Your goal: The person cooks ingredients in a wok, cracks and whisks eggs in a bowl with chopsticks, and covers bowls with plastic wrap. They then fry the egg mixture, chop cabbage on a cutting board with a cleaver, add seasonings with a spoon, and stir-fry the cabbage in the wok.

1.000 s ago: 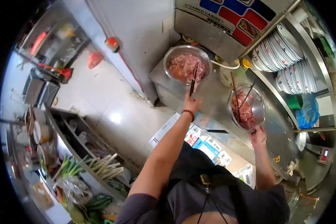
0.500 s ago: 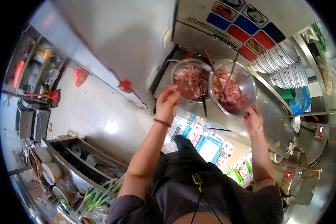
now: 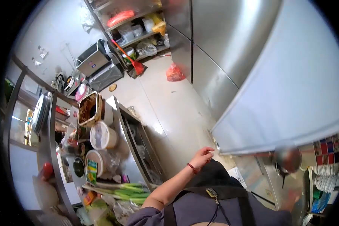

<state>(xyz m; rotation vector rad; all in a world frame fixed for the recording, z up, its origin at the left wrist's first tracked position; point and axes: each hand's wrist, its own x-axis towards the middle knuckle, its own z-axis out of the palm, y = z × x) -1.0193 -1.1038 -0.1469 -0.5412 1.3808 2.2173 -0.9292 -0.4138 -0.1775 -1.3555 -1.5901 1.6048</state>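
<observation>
My left hand [image 3: 203, 156], a red bead bracelet at its wrist, is held out over the floor in front of my dark apron. Its fingers are loosely bent and apart, with nothing seen in them. At the far right, my right hand [image 3: 290, 200] is smeared by motion, so its fingers cannot be made out. Beyond it a bowl of raw meat [image 3: 287, 158] stands at the view's right side, blurred, with a dark stick-like end poking out below. The second bowl cannot be told apart here.
On the left a steel counter holds tubs [image 3: 103, 135], a sauce container [image 3: 89, 109] and green onions [image 3: 126, 191]. A red bag [image 3: 174, 73] and a red broom [image 3: 137, 67] are on the floor. Stacked plates [image 3: 326, 179] stand at the right. A large pale panel [image 3: 290, 83] rises ahead.
The view has swung left, bringing the counter, shelves and floor into sight and pushing the bowls to the right edge. My right hand has come away from the bowl's rim.
</observation>
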